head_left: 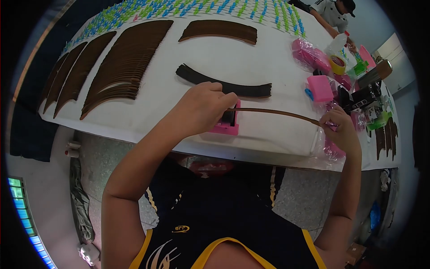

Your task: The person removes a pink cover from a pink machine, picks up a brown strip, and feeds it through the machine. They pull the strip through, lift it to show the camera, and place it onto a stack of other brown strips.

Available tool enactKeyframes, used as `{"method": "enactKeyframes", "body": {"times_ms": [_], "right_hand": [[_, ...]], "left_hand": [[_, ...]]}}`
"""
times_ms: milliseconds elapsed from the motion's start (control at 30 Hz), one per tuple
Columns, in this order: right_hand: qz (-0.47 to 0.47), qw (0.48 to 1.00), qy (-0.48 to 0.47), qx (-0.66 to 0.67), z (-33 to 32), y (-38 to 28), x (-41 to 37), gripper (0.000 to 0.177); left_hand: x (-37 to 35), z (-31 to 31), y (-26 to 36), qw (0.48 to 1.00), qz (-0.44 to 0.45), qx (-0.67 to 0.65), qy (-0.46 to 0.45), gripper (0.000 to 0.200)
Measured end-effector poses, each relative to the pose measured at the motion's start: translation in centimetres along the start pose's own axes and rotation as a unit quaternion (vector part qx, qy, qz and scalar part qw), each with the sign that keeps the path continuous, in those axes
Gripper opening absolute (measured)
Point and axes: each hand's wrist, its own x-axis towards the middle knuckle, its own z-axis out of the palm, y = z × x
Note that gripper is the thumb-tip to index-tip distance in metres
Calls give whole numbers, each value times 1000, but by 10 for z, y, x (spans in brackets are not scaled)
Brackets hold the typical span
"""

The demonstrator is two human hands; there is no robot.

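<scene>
A thin, curved brown strip (273, 111) stretches between my two hands above the near part of the white table. My left hand (201, 107) is closed around its left end, with the fingers curled. At the right end, my right hand (340, 130) pinches the strip between thumb and fingers. Under and beside my left hand lies a pink box-like piece (229, 129) with a dark inside, partly hidden by that hand. Just beyond my left hand rests a curved stack of black strips (237, 88), its near side partly covered by my knuckles.
Fanned rows of brown strips (123, 67) cover the left side; another brown stack (219, 31) lies behind. Green and blue pieces (197, 6) line the far edge. At right are pink packets (309, 54), tape (337, 65) and a brush (376, 74). Another person (333, 15) sits beyond.
</scene>
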Motion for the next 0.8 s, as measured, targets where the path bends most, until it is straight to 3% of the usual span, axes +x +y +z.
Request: {"method": "enactKeyframes", "body": {"times_ms": [67, 467, 767, 800], "right_hand": [[-1, 1000, -3, -12, 1, -1, 0, 15], [-18, 999, -12, -34, 5, -2, 3, 15], [5, 997, 38, -72, -37, -11, 13, 16], [-27, 994, 60, -89, -43, -15, 18, 15]], "left_hand": [[-1, 0, -1, 1000, -12, 8, -20, 24], [-1, 8, -3, 1000, -15, -3, -10, 19], [9, 20, 7, 997, -46, -65, 18, 17], [10, 21, 8, 997, -43, -68, 16, 17]]}}
